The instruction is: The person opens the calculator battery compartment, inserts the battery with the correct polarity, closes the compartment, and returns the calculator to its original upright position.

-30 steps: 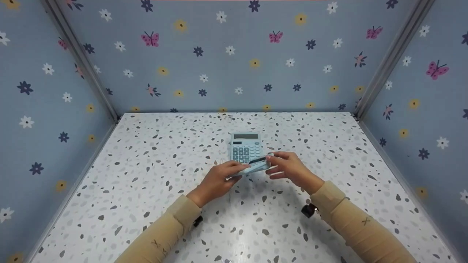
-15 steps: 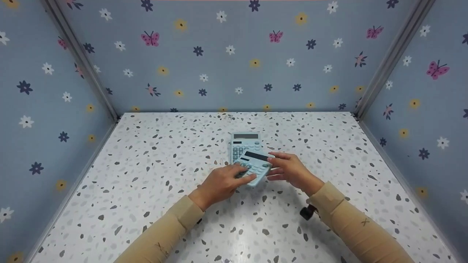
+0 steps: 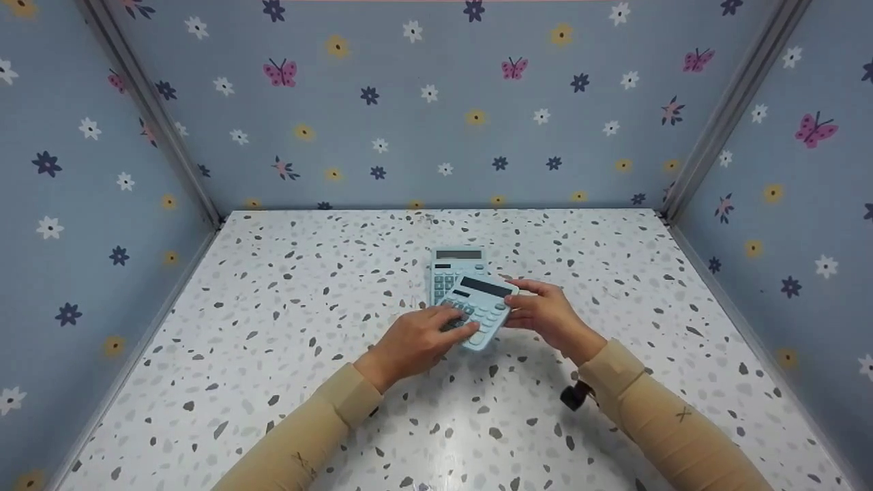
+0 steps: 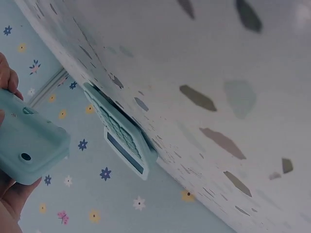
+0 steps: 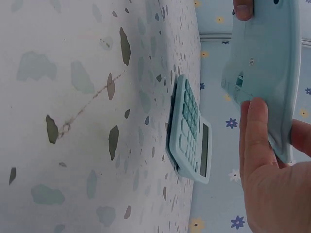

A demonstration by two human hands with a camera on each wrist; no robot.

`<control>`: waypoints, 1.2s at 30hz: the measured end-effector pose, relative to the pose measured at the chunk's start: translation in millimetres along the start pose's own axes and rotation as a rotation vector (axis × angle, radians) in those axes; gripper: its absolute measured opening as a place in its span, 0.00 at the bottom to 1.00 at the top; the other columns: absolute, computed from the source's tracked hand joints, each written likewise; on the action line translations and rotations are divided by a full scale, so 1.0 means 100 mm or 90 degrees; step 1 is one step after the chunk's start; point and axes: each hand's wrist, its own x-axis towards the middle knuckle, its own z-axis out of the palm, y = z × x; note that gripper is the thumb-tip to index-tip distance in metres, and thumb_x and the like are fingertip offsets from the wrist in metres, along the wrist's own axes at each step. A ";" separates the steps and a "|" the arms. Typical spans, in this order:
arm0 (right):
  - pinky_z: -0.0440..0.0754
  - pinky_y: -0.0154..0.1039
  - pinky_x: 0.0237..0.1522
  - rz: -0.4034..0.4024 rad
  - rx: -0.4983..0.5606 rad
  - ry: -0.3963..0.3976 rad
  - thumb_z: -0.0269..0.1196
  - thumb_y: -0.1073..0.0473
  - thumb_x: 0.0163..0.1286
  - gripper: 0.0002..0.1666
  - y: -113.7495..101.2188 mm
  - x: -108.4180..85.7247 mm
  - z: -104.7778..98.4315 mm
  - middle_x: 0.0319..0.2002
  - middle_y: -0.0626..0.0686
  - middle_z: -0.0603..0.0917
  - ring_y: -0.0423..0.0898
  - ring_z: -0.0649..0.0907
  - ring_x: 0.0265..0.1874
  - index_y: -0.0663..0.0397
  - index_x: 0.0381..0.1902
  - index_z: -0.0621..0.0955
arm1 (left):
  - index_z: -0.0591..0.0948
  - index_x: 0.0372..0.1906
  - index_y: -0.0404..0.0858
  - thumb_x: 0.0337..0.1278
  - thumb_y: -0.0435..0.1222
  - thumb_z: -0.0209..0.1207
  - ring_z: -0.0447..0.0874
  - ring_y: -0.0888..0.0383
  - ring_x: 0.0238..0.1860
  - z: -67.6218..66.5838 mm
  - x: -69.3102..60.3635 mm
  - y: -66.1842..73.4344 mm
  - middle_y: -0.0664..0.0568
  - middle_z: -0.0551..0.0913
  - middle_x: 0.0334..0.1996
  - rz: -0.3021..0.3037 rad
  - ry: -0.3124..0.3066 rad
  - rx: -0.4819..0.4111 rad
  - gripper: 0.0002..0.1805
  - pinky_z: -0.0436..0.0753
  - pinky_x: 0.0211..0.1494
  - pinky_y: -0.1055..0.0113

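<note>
Both hands hold a light blue calculator [image 3: 492,310] above the table, its keys and dark display facing up toward the head camera. My left hand [image 3: 412,342] grips its lower left part, thumb over the keys. At the upper right edge, my right hand [image 3: 549,319] pinches it between thumb and fingers; the right wrist view shows those fingers against the calculator's underside [image 5: 272,68]. Behind and below lies a second light blue calculator [image 3: 462,267], face up on the table, its lower keys hidden by the held one.
The white speckled table [image 3: 307,286] spreads around the hands. Blue walls [image 3: 409,123] with flowers and butterflies enclose its back and sides. Metal posts [image 3: 736,109] stand at the back corners.
The held calculator has turned from nearly edge-on to facing up toward the head camera. My left thumb has shifted onto its keys. The second calculator has not moved.
</note>
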 end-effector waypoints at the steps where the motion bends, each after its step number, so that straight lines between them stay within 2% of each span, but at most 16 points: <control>1: 0.95 0.43 0.45 -0.001 -0.005 0.002 0.64 0.70 0.78 0.34 0.00 0.00 -0.01 0.50 0.59 0.91 0.48 0.94 0.37 0.61 0.79 0.73 | 0.87 0.65 0.52 0.64 0.34 0.75 0.93 0.49 0.56 -0.01 0.00 0.00 0.46 0.89 0.55 -0.002 -0.001 -0.006 0.25 0.92 0.60 0.58; 4: 0.95 0.43 0.44 0.001 -0.013 0.013 0.65 0.70 0.77 0.34 -0.01 0.01 -0.03 0.49 0.58 0.91 0.48 0.94 0.37 0.60 0.79 0.74 | 0.88 0.63 0.49 0.63 0.42 0.77 0.92 0.48 0.57 -0.02 -0.01 -0.02 0.46 0.89 0.55 -0.004 0.000 -0.030 0.23 0.91 0.61 0.59; 7: 0.95 0.44 0.46 -0.001 -0.025 0.017 0.65 0.70 0.76 0.34 -0.01 0.02 -0.07 0.50 0.59 0.91 0.48 0.93 0.38 0.59 0.78 0.75 | 0.88 0.62 0.45 0.62 0.50 0.77 0.91 0.48 0.58 -0.04 -0.01 -0.04 0.46 0.89 0.56 -0.018 0.001 -0.072 0.26 0.91 0.62 0.59; 10: 0.95 0.45 0.49 -0.005 -0.032 0.012 0.65 0.71 0.76 0.34 -0.01 0.03 -0.11 0.53 0.60 0.90 0.49 0.93 0.40 0.59 0.78 0.75 | 0.88 0.62 0.42 0.63 0.52 0.76 0.92 0.50 0.56 -0.04 -0.01 -0.07 0.44 0.89 0.57 -0.075 0.006 -0.135 0.28 0.92 0.60 0.59; 13: 0.94 0.45 0.49 -0.015 -0.043 -0.004 0.64 0.71 0.76 0.34 -0.01 0.04 -0.14 0.56 0.60 0.89 0.49 0.93 0.42 0.58 0.78 0.75 | 0.88 0.62 0.37 0.67 0.48 0.74 0.92 0.49 0.55 -0.04 -0.01 -0.10 0.43 0.89 0.57 -0.180 0.013 -0.228 0.26 0.92 0.58 0.58; 17: 0.94 0.43 0.49 -0.031 -0.060 -0.038 0.64 0.72 0.76 0.35 0.00 0.06 -0.17 0.59 0.62 0.88 0.49 0.93 0.43 0.60 0.79 0.74 | 0.86 0.63 0.33 0.73 0.42 0.70 0.92 0.44 0.55 -0.05 0.02 -0.15 0.40 0.89 0.59 -0.364 0.006 -0.382 0.23 0.92 0.59 0.54; 20: 0.94 0.43 0.48 -0.035 -0.070 -0.060 0.64 0.72 0.76 0.35 0.00 0.08 -0.19 0.63 0.65 0.86 0.48 0.93 0.44 0.62 0.79 0.74 | 0.85 0.67 0.34 0.76 0.42 0.67 0.92 0.43 0.55 -0.05 0.07 -0.18 0.40 0.89 0.61 -0.496 -0.015 -0.483 0.23 0.92 0.59 0.52; 22: 0.94 0.43 0.48 -0.038 -0.079 -0.074 0.64 0.72 0.75 0.35 0.00 0.09 -0.19 0.66 0.67 0.84 0.48 0.92 0.46 0.62 0.79 0.73 | 0.83 0.69 0.35 0.77 0.42 0.66 0.91 0.44 0.55 -0.05 0.10 -0.20 0.40 0.88 0.61 -0.562 -0.027 -0.536 0.23 0.91 0.59 0.52; 24: 0.94 0.43 0.48 -0.040 -0.087 -0.084 0.64 0.73 0.75 0.35 -0.01 0.10 -0.19 0.67 0.69 0.83 0.48 0.92 0.47 0.62 0.79 0.74 | 0.82 0.70 0.35 0.78 0.42 0.65 0.91 0.45 0.55 -0.04 0.12 -0.22 0.40 0.88 0.61 -0.606 -0.038 -0.577 0.24 0.92 0.57 0.52; 28: 0.94 0.43 0.48 -0.041 -0.106 -0.108 0.65 0.74 0.74 0.35 0.00 0.12 -0.18 0.67 0.69 0.84 0.49 0.92 0.49 0.63 0.77 0.75 | 0.80 0.72 0.33 0.79 0.40 0.63 0.92 0.44 0.54 -0.01 0.16 -0.26 0.37 0.86 0.62 -0.640 -0.047 -0.633 0.25 0.94 0.53 0.55; 32: 0.94 0.43 0.48 -0.036 -0.117 -0.132 0.65 0.75 0.72 0.34 0.03 0.14 -0.15 0.68 0.74 0.81 0.49 0.92 0.48 0.65 0.76 0.76 | 0.78 0.72 0.31 0.79 0.38 0.62 0.93 0.44 0.52 0.02 0.16 -0.30 0.35 0.87 0.59 -0.652 -0.058 -0.669 0.25 0.94 0.51 0.56; 36: 0.94 0.42 0.48 -0.033 -0.127 -0.145 0.65 0.75 0.73 0.33 0.07 0.16 -0.12 0.69 0.78 0.78 0.49 0.92 0.47 0.68 0.75 0.76 | 0.79 0.70 0.28 0.80 0.34 0.61 0.94 0.47 0.45 0.04 0.15 -0.33 0.32 0.87 0.55 -0.654 -0.071 -0.696 0.22 0.95 0.47 0.57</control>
